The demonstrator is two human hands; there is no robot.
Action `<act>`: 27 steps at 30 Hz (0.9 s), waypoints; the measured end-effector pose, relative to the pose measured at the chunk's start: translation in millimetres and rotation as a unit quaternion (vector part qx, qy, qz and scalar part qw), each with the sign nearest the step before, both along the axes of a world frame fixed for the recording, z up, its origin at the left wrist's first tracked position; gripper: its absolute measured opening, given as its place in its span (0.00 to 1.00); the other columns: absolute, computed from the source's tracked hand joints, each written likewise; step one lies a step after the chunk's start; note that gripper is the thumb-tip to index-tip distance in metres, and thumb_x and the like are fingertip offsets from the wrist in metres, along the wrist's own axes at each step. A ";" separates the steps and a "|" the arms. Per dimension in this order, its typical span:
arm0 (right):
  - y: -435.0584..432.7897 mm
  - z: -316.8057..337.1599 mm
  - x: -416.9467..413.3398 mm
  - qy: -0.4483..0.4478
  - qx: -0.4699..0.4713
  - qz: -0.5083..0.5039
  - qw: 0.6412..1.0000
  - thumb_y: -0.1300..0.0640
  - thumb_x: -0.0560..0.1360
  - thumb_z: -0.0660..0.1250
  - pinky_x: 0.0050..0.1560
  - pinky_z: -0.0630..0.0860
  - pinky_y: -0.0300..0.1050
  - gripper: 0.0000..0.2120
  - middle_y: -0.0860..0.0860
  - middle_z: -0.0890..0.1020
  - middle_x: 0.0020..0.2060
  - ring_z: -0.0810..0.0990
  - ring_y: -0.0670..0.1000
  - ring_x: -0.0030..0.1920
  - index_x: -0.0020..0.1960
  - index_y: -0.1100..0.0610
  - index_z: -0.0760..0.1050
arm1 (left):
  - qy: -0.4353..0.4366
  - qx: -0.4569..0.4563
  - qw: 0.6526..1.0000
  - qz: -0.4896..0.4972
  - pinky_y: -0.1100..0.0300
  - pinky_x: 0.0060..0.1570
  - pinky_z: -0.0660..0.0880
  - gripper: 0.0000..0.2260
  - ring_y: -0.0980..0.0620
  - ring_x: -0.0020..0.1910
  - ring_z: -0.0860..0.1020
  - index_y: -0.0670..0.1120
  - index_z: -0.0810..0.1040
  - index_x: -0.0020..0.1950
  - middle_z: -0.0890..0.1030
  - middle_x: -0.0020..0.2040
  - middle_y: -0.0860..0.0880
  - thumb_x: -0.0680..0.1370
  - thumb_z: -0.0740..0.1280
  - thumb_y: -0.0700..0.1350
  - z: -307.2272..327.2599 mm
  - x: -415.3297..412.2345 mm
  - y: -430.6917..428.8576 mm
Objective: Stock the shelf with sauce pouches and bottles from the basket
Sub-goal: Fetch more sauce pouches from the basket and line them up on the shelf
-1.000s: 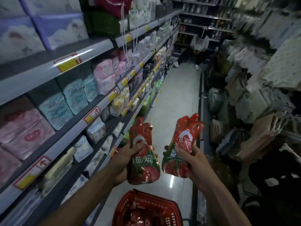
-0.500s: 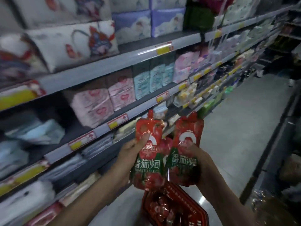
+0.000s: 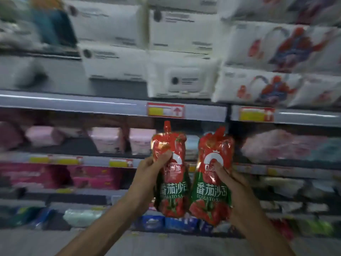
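Sauce pouches upright, side by side: left hand (image 3: 147,174) grips one (image 3: 170,183), right hand (image 3: 234,189) the other (image 3: 212,185).

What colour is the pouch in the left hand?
The pouch is red on top, green below; head view.

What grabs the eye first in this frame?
Two red tomato sauce pouches are held upright side by side at centre: the left pouch in the left grip, the right pouch in the right grip. Behind them runs a blurred shelf with yellow price tags on its edge and stacked white packs on top.
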State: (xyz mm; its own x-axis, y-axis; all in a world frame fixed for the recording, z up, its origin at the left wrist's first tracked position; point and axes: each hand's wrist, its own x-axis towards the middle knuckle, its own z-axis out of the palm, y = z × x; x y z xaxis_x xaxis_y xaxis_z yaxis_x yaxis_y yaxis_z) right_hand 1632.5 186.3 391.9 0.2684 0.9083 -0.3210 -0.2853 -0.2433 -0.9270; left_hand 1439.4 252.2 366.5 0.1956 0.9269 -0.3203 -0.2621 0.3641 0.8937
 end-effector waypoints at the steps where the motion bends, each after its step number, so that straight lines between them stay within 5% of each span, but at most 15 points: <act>1: 12.1 5.0 -32.1 -0.007 0.007 0.037 0.999 0.50 0.71 0.74 0.53 0.81 0.56 0.06 0.53 0.89 0.45 0.89 0.53 0.44 0.42 0.51 0.88 | -0.004 0.004 1.000 0.029 0.42 0.58 0.81 0.17 0.39 0.51 0.87 0.40 0.83 0.57 0.87 0.52 0.39 0.76 0.72 0.52 2.2 -33.5 -0.1; 5: 48.0 22.4 -159.0 -0.034 0.030 0.173 0.984 0.54 0.74 0.74 0.42 0.75 0.45 0.09 0.43 0.86 0.31 0.84 0.40 0.30 0.37 0.58 0.83 | 0.003 0.038 0.989 0.141 0.42 0.56 0.83 0.17 0.37 0.53 0.86 0.39 0.84 0.58 0.87 0.53 0.38 0.78 0.71 0.52 13.0 -160.6 -11.4; 9: 71.8 25.4 -280.2 -0.012 0.054 0.307 0.950 0.46 0.68 0.77 0.54 0.81 0.53 0.13 0.49 0.89 0.47 0.88 0.48 0.45 0.51 0.48 0.85 | 0.017 0.052 0.966 0.251 0.44 0.55 0.82 0.17 0.39 0.52 0.86 0.40 0.84 0.59 0.87 0.53 0.39 0.78 0.71 0.52 21.1 -273.2 -31.1; 14: 99.6 14.9 -409.3 0.057 -0.002 0.460 0.886 0.42 0.74 0.70 0.62 0.78 0.61 0.23 0.58 0.86 0.56 0.86 0.61 0.56 0.62 0.55 0.82 | 0.014 0.030 0.923 0.383 0.48 0.54 0.82 0.15 0.40 0.51 0.87 0.42 0.84 0.60 0.88 0.53 0.41 0.79 0.71 0.51 22.2 -380.4 -64.9; 19: 120.7 -4.3 -527.4 0.039 0.018 0.539 0.841 0.52 0.72 0.74 0.56 0.80 0.57 0.19 0.62 0.86 0.54 0.87 0.62 0.52 0.60 0.62 0.82 | 0.025 0.017 0.871 0.490 0.46 0.56 0.82 0.16 0.39 0.51 0.87 0.41 0.84 0.60 0.87 0.52 0.40 0.79 0.70 0.51 15.2 -471.3 -91.0; 22: 129.7 -10.3 -600.1 0.033 0.028 0.575 0.817 0.55 0.75 0.73 0.53 0.81 0.56 0.11 0.62 0.86 0.52 0.87 0.61 0.49 0.55 0.58 0.84 | 0.045 0.018 0.844 0.535 0.46 0.56 0.81 0.16 0.41 0.51 0.87 0.41 0.84 0.60 0.88 0.52 0.41 0.79 0.70 0.52 15.1 -528.2 -92.4; 27: 152.8 -5.7 -714.9 0.040 0.059 0.602 0.795 0.47 0.75 0.72 0.51 0.81 0.51 0.12 0.52 0.89 0.49 0.88 0.53 0.48 0.54 0.52 0.83 | 0.091 0.025 0.810 0.578 0.50 0.52 0.83 0.18 0.42 0.51 0.87 0.41 0.82 0.60 0.88 0.51 0.41 0.80 0.69 0.54 26.3 -629.6 -75.3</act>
State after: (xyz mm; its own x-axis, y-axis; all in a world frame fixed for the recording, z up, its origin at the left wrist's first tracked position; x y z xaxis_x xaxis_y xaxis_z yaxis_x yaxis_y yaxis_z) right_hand 917.6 339.1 386.3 -0.8358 0.5165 -0.1862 0.0294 -0.2966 -0.9546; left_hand 809.8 176.9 392.8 -0.8595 0.4695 -0.2019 -0.2637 -0.0690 0.9621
